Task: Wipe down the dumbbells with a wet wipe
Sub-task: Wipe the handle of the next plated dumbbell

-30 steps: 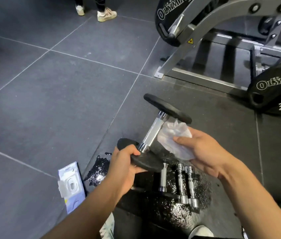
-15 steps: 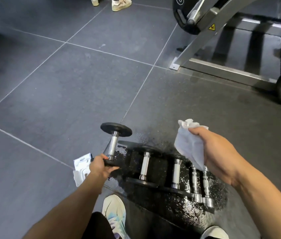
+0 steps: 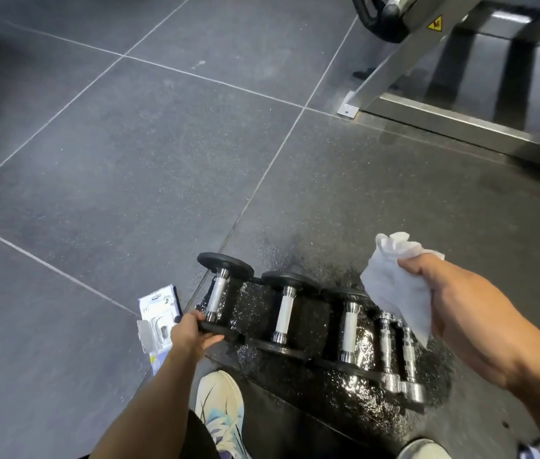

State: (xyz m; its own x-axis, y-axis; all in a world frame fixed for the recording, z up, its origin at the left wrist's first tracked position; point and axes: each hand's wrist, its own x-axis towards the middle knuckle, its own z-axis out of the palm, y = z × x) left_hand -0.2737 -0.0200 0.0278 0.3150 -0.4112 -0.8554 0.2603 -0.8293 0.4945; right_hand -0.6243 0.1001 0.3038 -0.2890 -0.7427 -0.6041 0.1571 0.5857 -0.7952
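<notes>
Low in the frame, beside a pale shoe (image 3: 220,412), the left hand (image 3: 192,332) still grips the near plate of the leftmost dumbbell (image 3: 217,296). A second ago it was raised against the wipe. Now it is down at the left end of the row, probably finished. At centre right, the right hand (image 3: 454,303) clutches the wet wipe (image 3: 391,286), held clear above the small chrome dumbbells (image 3: 386,346). A machine frame (image 3: 427,104) fills the upper right.

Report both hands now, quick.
Left hand: closed, gripping the near end plate of the leftmost dumbbell.
Right hand: closed, holding the crumpled wet wipe.
</notes>
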